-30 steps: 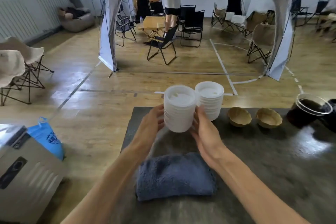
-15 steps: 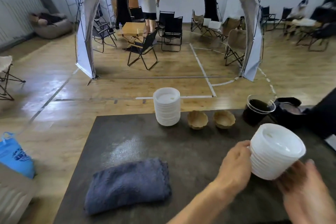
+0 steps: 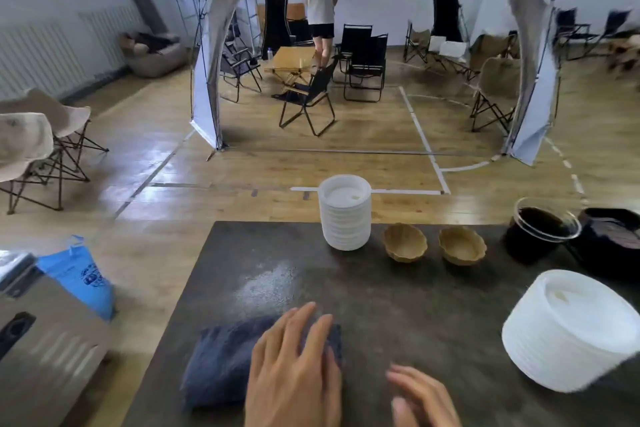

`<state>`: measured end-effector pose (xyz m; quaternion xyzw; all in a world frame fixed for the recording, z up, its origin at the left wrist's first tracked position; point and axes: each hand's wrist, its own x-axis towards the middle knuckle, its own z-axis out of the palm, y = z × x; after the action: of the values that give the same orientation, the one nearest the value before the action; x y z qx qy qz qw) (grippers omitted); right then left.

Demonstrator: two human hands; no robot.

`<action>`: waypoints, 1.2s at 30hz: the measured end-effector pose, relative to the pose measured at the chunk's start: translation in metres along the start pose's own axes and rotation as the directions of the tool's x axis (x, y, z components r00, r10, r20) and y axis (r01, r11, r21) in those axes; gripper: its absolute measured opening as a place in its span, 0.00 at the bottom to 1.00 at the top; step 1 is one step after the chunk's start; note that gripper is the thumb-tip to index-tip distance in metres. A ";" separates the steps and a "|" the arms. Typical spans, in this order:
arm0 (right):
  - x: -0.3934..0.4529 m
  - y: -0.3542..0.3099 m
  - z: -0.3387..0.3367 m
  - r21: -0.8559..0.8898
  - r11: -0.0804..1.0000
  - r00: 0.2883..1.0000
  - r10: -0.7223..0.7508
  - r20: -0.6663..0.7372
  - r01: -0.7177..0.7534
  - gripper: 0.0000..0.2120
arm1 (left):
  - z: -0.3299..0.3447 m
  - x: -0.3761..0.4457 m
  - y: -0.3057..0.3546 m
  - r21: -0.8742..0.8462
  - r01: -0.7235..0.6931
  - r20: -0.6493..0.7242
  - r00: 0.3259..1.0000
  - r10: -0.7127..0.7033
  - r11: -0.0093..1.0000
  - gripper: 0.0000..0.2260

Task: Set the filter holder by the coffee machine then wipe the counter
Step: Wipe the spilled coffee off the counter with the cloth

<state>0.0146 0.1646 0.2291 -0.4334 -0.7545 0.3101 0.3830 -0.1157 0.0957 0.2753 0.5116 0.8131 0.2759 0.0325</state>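
At the far left edge a metal case (image 3: 41, 354) sits below counter level, with a blue bag (image 3: 81, 276) just behind it on the wooden floor. The dark counter (image 3: 398, 295) begins to the right of these, and a pale wet-looking patch (image 3: 266, 284) shines on its surface.

Near the front of the counter lies the folded dark blue cloth (image 3: 221, 362). Your left hand (image 3: 294, 371) lies flat over the cloth's right part, fingers straight and slightly spread, pressing or resting on it rather than gripping it. Just to its right, your right hand (image 3: 420, 395) hovers low over the bare counter, fingers extended and holding nothing; it is blurred, so whether it touches the surface is hard to say.

Further back, near the counter's far edge, a stack of white filter holders (image 3: 344, 213) stands upright. Beside it to the right sit two tan fluted bowls (image 3: 405, 242), close together but apart. Right of those stands a clear cup of dark liquid (image 3: 540, 229), touching or nearly touching the black coffee machine (image 3: 613, 239) at the right edge.

At the near right, the second white filter holder stack (image 3: 568, 333) rests on the counter in front of the machine, free of both hands.
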 end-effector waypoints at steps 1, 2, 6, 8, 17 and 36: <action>0.005 -0.009 0.011 0.000 1.000 0.994 -0.012 0.107 0.012 0.19 | -0.001 -0.003 -0.025 0.130 0.029 -0.059 0.998 -0.021 0.991 0.19; 0.008 -0.022 0.024 -0.079 0.991 0.979 -0.089 0.185 0.105 0.23 | -0.004 -0.007 -0.044 0.190 0.116 -0.080 0.992 -0.102 0.975 0.23; 0.015 -0.031 0.083 -0.387 0.859 0.893 -0.157 0.422 0.334 0.29 | 0.005 -0.019 -0.094 0.268 0.247 -0.014 0.968 -0.252 0.931 0.27; 0.014 -0.030 0.096 -0.413 0.837 0.879 -0.156 0.451 0.360 0.28 | 0.004 -0.015 -0.106 0.281 0.194 -0.020 0.980 -0.196 0.940 0.26; 0.123 -0.060 0.161 -0.426 0.802 0.809 -0.115 0.577 0.418 0.33 | -0.013 0.109 -0.164 0.389 0.092 0.134 0.979 -0.156 0.917 0.28; 0.049 -0.038 0.106 -0.359 0.822 0.801 -0.183 0.570 0.443 0.29 | -0.022 0.024 -0.141 0.252 -0.079 0.252 0.968 0.014 0.965 0.24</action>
<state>-0.1075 0.1777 0.2207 -0.2801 -0.9433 0.1490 0.0979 -0.2497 0.0612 0.2318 0.5610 0.8194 0.1016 0.0599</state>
